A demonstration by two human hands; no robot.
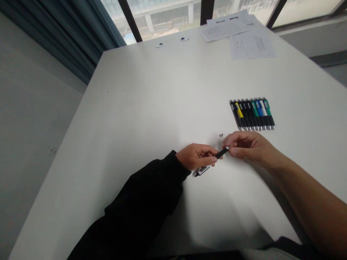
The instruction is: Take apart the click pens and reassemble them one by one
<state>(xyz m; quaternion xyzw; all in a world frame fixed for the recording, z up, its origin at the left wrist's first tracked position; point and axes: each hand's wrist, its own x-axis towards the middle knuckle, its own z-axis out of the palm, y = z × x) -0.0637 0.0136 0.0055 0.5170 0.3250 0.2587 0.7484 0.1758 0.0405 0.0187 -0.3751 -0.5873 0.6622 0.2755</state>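
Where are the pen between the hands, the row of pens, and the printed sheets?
Pen between the hands [221, 153]: head view, black barrel.
Row of pens [252, 115]: head view, middle of the row.
Printed sheets [252, 44]: head view, nearer sheet.

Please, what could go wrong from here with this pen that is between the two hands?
The black pen is pinched between the left hand and the right hand, so it could slip and roll on the smooth white table. Rolling, it might hit the row of pens nearby and disturb their neat line.

An office or meeting room: long white desk [135, 108], printed papers [238, 39], pens [252, 114], tall curtained windows [162, 18]
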